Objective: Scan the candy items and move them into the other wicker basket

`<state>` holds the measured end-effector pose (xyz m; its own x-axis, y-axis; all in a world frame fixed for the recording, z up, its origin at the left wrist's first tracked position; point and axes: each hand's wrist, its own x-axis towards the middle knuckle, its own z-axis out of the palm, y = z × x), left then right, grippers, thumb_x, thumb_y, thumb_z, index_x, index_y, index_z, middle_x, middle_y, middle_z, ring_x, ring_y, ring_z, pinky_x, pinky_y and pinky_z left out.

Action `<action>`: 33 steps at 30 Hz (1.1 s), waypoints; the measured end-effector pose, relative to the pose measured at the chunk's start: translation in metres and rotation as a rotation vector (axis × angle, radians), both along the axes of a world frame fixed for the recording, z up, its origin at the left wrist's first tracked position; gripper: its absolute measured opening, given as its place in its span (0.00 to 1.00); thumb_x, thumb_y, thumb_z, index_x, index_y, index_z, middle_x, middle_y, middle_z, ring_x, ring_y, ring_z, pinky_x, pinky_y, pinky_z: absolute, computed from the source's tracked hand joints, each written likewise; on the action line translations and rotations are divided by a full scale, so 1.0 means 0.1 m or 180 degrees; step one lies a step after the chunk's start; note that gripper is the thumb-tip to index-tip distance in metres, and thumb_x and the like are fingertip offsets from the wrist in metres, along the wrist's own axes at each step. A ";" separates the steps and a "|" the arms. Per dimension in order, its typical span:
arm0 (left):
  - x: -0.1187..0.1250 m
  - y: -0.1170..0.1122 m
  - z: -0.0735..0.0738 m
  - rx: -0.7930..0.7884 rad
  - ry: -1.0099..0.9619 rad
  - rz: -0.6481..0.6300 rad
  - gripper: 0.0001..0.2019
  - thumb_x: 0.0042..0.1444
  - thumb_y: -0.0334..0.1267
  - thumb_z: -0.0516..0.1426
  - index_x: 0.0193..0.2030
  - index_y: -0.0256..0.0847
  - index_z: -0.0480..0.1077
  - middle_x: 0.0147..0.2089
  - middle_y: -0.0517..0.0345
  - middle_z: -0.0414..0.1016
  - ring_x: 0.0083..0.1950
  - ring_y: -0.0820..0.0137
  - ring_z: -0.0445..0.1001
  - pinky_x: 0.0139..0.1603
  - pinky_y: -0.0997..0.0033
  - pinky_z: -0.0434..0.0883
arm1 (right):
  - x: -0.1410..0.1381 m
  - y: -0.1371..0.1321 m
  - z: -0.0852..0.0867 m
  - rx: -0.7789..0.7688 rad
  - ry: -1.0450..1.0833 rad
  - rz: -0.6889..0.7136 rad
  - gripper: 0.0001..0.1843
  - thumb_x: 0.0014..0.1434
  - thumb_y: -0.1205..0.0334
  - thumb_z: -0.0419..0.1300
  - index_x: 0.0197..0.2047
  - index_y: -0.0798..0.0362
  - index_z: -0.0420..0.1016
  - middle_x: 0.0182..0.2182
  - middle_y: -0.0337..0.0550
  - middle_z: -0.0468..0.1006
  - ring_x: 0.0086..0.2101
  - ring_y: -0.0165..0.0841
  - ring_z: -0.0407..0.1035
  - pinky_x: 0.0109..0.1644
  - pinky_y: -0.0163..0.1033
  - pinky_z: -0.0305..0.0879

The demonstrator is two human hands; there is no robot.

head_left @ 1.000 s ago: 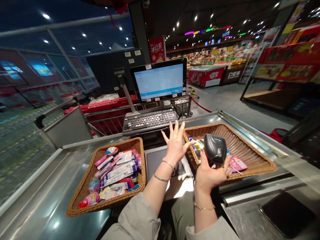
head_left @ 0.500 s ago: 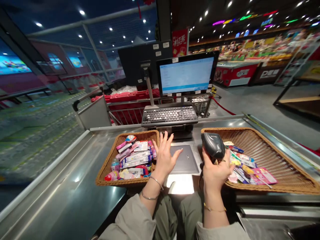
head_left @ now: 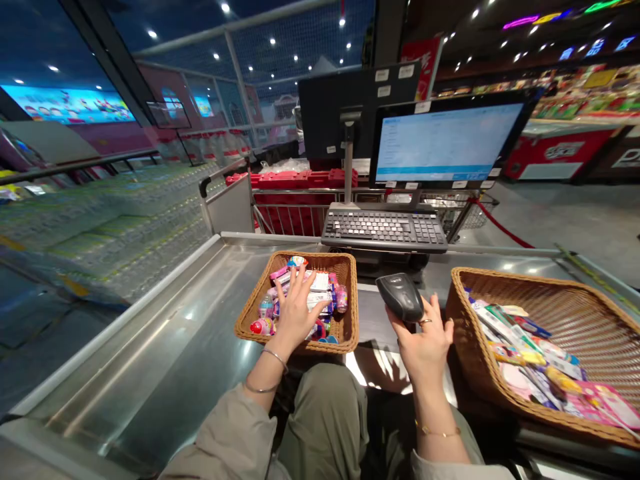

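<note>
My left hand (head_left: 295, 311) reaches into the left wicker basket (head_left: 347, 293), fingers spread over the small packaged goods (head_left: 325, 297) piled there, gripping nothing that I can see. My right hand (head_left: 425, 343) is closed round the handle of a dark handheld barcode scanner (head_left: 400, 297), held above the steel counter between the two baskets. The right wicker basket (head_left: 565, 293) holds several flat colourful packets (head_left: 530, 353) along its near side.
A keyboard (head_left: 384, 229) and a lit monitor (head_left: 445, 141) stand behind the baskets. The steel checkout counter (head_left: 165, 353) runs off to the left, with a rail along its edge. Red shopping baskets (head_left: 295, 180) and a wire trolley sit beyond the counter.
My left hand has moved left from above the counter pad into the left basket. The view has swung left. The right hand still holds the scanner.
</note>
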<state>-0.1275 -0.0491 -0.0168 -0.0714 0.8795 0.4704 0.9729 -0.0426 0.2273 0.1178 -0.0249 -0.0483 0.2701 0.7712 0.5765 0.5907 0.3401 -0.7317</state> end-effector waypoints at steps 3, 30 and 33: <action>-0.24 -0.03 -0.04 -0.0088 0.0154 0.0149 0.30 0.64 0.46 0.56 0.70 0.41 0.58 0.76 0.38 0.48 0.77 0.49 0.42 0.71 0.28 0.39 | -0.09 -0.01 0.00 -0.0098 -0.0113 0.0142 0.20 0.59 0.43 0.59 0.44 0.50 0.78 0.56 0.53 0.77 0.66 0.52 0.57 0.67 0.72 0.39; -1.26 0.40 -0.08 -0.0659 0.1038 0.0189 0.24 0.61 0.48 0.60 0.63 0.50 0.69 0.75 0.47 0.54 0.77 0.49 0.44 0.69 0.25 0.28 | -0.56 0.09 -0.11 -0.0148 -0.0816 0.0686 0.21 0.60 0.41 0.57 0.35 0.49 0.80 0.58 0.50 0.76 0.67 0.54 0.55 0.64 0.77 0.38; -1.32 0.45 -0.12 -0.0669 0.1072 0.0166 0.24 0.60 0.47 0.62 0.63 0.52 0.70 0.75 0.48 0.54 0.77 0.49 0.44 0.69 0.25 0.26 | -0.60 0.11 -0.11 -0.0082 -0.0927 0.0748 0.20 0.60 0.41 0.57 0.36 0.49 0.80 0.58 0.50 0.76 0.67 0.55 0.55 0.64 0.77 0.37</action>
